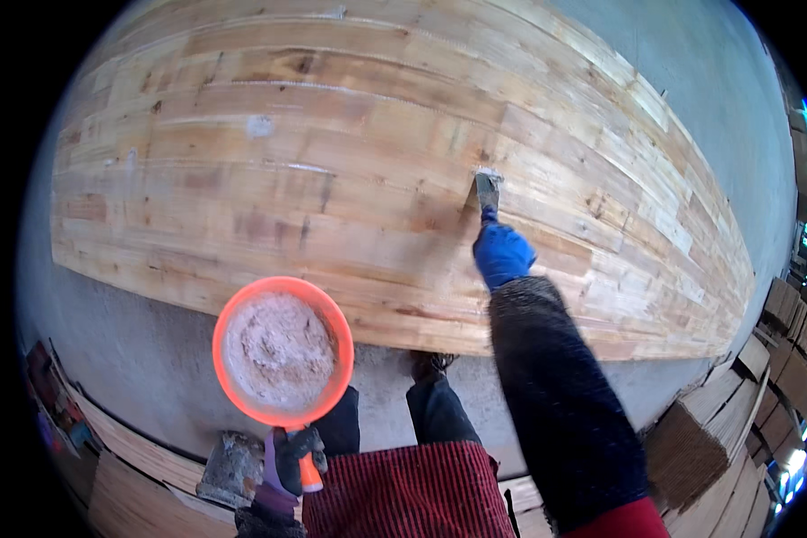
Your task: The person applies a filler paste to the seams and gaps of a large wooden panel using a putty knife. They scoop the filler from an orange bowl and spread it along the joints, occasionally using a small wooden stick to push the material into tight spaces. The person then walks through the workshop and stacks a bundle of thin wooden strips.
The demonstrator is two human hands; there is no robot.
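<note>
My right hand [504,255], in a blue glove, is closed round the handle of a putty knife [488,192]. The knife's blade presses on a large wooden panel [394,117] made of joined strips, where a whitish smear of filler [486,170] shows at its edge. In my left hand [296,462], in a dark glove, is the orange handle of an orange dipper [342,334], held level beside the panel's near edge. Pale pinkish putty [278,350] fills much of the dipper. White filler patches [259,125] dot the panel.
The panel lies on a grey concrete floor [166,336]. A dirty bucket [230,466] stands at lower left, near long boards [134,498]. Stacked wood [699,430] is at right. My feet are close to the panel's near edge.
</note>
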